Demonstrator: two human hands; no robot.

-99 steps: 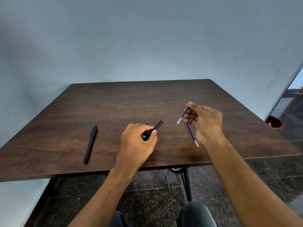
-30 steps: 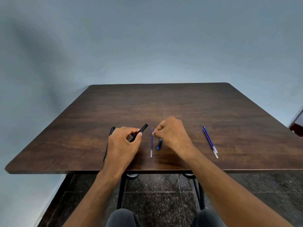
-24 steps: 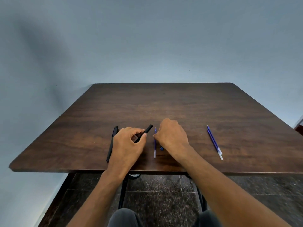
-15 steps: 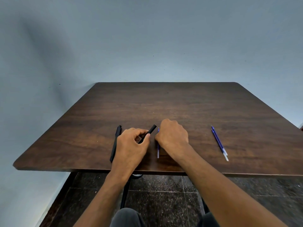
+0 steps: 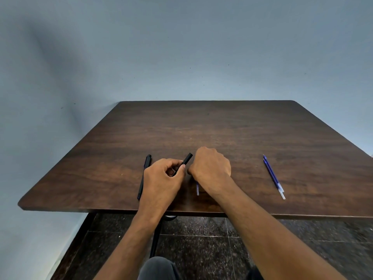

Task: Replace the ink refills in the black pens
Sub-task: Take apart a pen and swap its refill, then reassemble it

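A black pen barrel [image 5: 186, 160], slim and matte, is gripped by the curled left hand [image 5: 163, 178] at 6 o'clock on the dark woodgrain table [image 5: 222, 126]. The right hand [image 5: 210, 166] is curled knuckles-up beside it; what it grips cannot be told. A thin refill [image 5: 197, 188] is seen beneath it, two blue refills [image 5: 273, 175] at 3 o'clock, a second pen [image 5: 144, 176] at 9.

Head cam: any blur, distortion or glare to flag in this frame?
Head view: wide-angle bowing along the table edges; forearms soft near the bottom corners; left hand, black pen barrel and refills sharp; soft shadow on the left wall; no glare.

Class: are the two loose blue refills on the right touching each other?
Touching. The head view shows the two blue refills lying side by side on the table, no gap visible between them.
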